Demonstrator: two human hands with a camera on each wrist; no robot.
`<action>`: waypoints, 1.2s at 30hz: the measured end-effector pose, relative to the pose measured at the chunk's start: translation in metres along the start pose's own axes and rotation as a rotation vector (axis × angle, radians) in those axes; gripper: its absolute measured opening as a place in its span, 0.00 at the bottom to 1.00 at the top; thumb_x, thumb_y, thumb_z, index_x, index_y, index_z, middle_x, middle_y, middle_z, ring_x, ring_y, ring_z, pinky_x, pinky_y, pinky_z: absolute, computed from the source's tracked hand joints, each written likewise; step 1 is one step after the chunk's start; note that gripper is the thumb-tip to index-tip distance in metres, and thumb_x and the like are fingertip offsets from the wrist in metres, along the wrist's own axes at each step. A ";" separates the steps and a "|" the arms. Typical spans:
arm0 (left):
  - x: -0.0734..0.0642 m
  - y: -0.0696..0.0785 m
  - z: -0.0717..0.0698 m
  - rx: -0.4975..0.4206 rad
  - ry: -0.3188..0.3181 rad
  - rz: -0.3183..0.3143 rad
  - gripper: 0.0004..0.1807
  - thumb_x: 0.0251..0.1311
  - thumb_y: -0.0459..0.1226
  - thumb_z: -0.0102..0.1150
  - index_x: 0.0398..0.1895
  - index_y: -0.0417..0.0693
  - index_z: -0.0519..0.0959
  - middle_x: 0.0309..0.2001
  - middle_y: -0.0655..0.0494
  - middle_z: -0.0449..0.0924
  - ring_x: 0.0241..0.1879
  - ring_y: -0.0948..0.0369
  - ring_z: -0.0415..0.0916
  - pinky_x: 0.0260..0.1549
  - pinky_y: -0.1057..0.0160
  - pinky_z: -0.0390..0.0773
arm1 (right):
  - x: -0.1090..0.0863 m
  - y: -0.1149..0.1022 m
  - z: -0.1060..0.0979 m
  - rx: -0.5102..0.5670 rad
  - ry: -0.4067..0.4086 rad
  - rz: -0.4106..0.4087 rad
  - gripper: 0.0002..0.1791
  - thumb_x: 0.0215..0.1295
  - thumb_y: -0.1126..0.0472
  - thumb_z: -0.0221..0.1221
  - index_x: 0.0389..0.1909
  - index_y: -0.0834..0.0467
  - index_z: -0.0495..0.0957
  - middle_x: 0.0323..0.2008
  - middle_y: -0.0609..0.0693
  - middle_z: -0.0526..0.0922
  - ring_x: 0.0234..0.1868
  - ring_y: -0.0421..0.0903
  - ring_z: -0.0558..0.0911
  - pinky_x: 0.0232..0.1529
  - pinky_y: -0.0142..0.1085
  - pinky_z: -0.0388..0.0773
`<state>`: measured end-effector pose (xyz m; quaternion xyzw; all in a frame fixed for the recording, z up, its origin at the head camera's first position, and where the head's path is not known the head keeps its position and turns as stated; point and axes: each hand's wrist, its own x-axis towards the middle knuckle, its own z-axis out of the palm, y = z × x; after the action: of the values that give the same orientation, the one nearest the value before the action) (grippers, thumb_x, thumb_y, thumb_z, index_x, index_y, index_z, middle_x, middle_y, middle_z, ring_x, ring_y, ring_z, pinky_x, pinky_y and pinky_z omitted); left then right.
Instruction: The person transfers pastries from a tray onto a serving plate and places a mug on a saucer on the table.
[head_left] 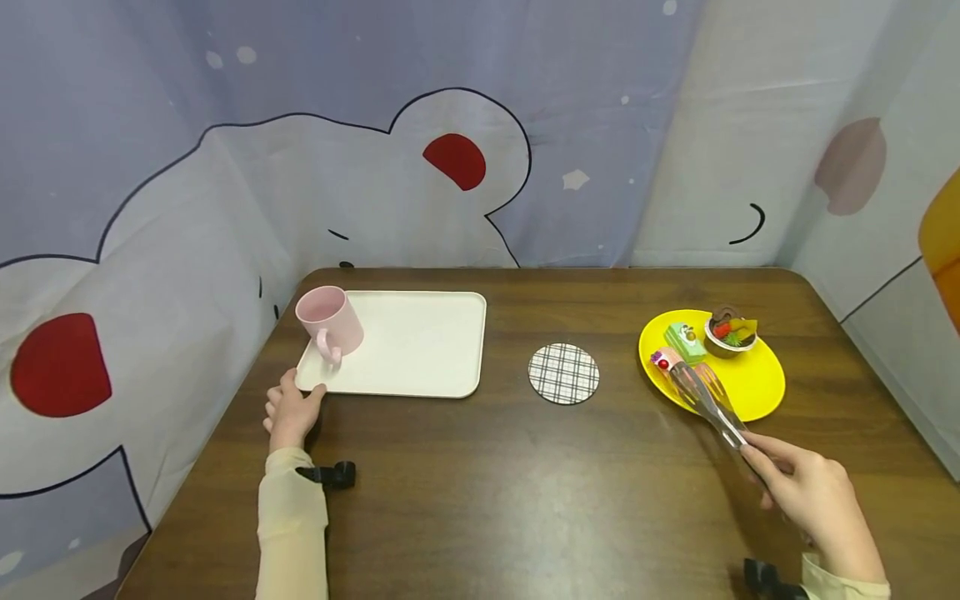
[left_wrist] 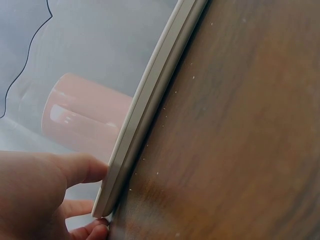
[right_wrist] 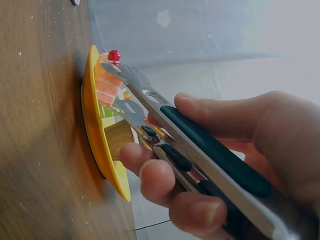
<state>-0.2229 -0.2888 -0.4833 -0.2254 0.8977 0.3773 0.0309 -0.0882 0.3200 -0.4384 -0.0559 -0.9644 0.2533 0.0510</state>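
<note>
At the near left corner of a white rectangular tray [head_left: 442,342], my left hand [head_left: 292,412] pinches the rim, thumb on the upper edge and fingers around the corner. A pink mug [head_left: 341,321] stands on the tray's left end, handle toward me. My right hand [head_left: 813,492] holds metal tongs with dark green grips [right_wrist: 215,150]. The tong tips straddle a pink toy cake slice [right_wrist: 106,90] on a yellow plate [head_left: 757,387]. Behind that slice sit a green cake slice [head_left: 686,342] and a fruit-topped cupcake [head_left: 726,342].
A round plaid coaster [head_left: 564,374] lies between the tray and the plate. Brown wooden table [head_left: 480,500] surface extends in front of them. A printed curtain [head_left: 300,192] hangs along the table's back and sides.
</note>
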 end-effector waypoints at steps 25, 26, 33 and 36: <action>0.002 -0.003 -0.001 0.008 0.011 -0.008 0.40 0.67 0.45 0.44 0.75 0.40 0.41 0.69 0.27 0.43 0.67 0.35 0.42 0.59 0.37 0.47 | 0.011 0.005 0.003 0.264 -0.154 0.175 0.33 0.73 0.43 0.47 0.63 0.68 0.69 0.21 0.50 0.83 0.14 0.43 0.78 0.17 0.36 0.76; 0.002 -0.003 -0.001 0.008 0.011 -0.007 0.40 0.67 0.45 0.44 0.75 0.40 0.41 0.69 0.27 0.43 0.67 0.34 0.42 0.59 0.37 0.46 | 0.010 0.004 0.001 0.235 -0.144 0.173 0.33 0.73 0.43 0.47 0.62 0.68 0.70 0.21 0.51 0.83 0.14 0.43 0.77 0.17 0.36 0.75; 0.004 -0.003 0.001 0.005 0.006 0.007 0.41 0.67 0.45 0.45 0.75 0.39 0.41 0.69 0.27 0.43 0.67 0.34 0.42 0.59 0.37 0.46 | -0.002 -0.004 -0.011 0.070 -0.002 0.135 0.29 0.73 0.44 0.47 0.58 0.66 0.74 0.13 0.46 0.79 0.12 0.39 0.74 0.18 0.33 0.65; 0.004 -0.002 0.001 0.003 0.002 0.007 0.41 0.67 0.46 0.44 0.75 0.39 0.41 0.69 0.27 0.43 0.67 0.34 0.42 0.59 0.37 0.46 | -0.006 -0.016 -0.012 0.050 0.080 0.104 0.26 0.73 0.47 0.50 0.55 0.64 0.77 0.10 0.46 0.78 0.10 0.37 0.72 0.16 0.33 0.63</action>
<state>-0.2255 -0.2911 -0.4866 -0.2227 0.8992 0.3756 0.0288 -0.0819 0.3115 -0.4206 -0.1146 -0.9508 0.2770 0.0776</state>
